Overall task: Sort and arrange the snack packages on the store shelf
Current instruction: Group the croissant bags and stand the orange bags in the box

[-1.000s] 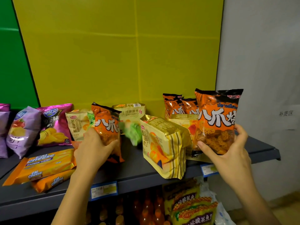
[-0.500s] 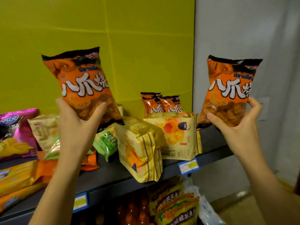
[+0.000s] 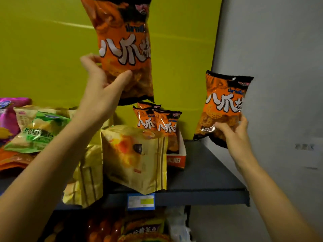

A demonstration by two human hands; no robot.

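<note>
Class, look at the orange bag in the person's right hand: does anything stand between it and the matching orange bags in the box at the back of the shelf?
Nothing visible does. The right hand holds its orange bag above bare shelf, right of the boxed orange bags. The yellow pouch stands in front of that box, left of the path.

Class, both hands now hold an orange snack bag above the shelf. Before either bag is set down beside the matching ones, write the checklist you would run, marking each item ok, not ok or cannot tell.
1. Left hand grips the raised orange foil snack bag firmly: ok.
2. Right hand holds the second orange foil snack bag by its lower end: ok.
3. Matching orange bags in the cardboard display box stand upright: ok.
4. Bare dark grey shelf beside that box: ok.
5. Room left inside the box: cannot tell.
6. Yellow striped pouch clear of the shelf edge: not ok, it overhangs.
</note>
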